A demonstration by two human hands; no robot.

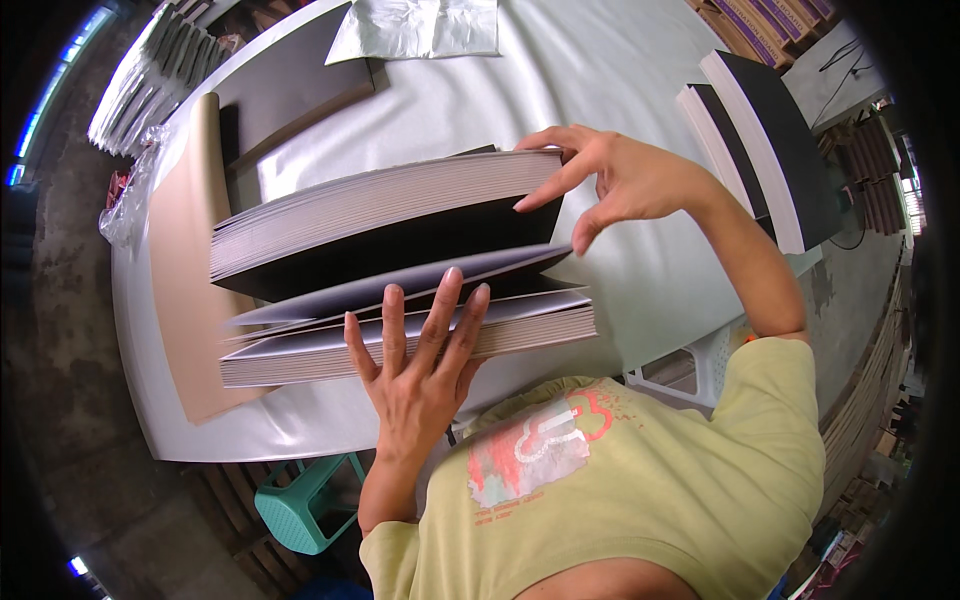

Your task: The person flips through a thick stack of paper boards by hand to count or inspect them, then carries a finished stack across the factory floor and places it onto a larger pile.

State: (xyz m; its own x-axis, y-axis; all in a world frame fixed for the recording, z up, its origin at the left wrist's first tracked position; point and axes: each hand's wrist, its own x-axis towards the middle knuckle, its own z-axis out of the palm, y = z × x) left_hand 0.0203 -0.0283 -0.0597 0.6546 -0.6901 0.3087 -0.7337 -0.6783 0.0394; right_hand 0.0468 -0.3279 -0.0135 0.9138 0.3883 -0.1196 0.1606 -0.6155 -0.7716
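Fanning board stack (400, 270): left hand (420, 370) spread flat on near edge, right hand (620, 180) pinching lifted upper sheets. Next likely: steady separation, firm grip.

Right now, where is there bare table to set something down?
Bare table runs from the sheet stack back to the foil bag and right to the black-and-white boards. The left side is crowded: brown card, dark board. Both hands work the stack.
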